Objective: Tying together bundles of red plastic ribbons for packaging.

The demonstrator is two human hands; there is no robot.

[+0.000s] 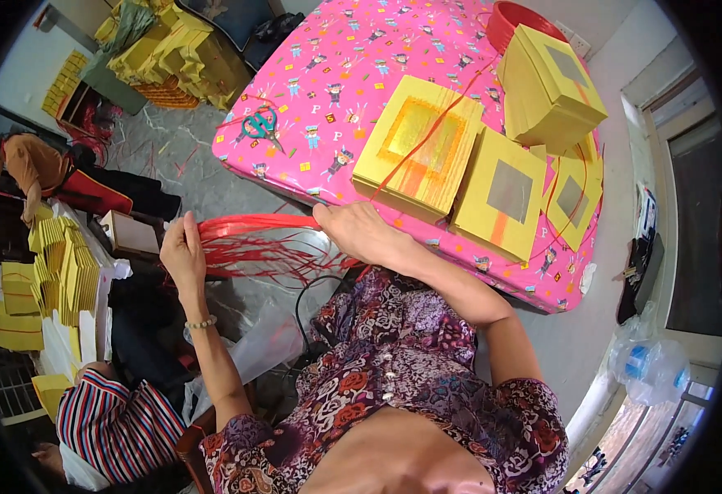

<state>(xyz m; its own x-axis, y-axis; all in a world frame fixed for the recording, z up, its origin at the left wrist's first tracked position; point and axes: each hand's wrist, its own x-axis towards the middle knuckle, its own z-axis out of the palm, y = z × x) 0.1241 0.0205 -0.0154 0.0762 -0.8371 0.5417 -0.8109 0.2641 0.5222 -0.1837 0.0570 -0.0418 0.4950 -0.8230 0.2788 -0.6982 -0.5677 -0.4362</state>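
A bundle of thin red plastic strips (254, 222) stretches between my two hands in front of my body. My left hand (184, 251), with a bracelet at its wrist, is closed on the left end. My right hand (361, 232) grips the other end beside the near edge of the pink-covered surface (320, 78). Loose strip ends fan out and hang below the taut band. Just beyond my right hand lies a stack of yellow paper (414, 140) with a gold square on top and a red strip across it. Another yellow stack (501, 193), with a grey square, lies to its right.
Teal-handled scissors (260, 125) lie on the pink cover. A tall yellow paper stack (550, 90) stands near a red basin (525, 25). At left, two people sit by a table with folded yellow paper (65, 263). A clear plastic bag (266, 342) hangs below my hands.
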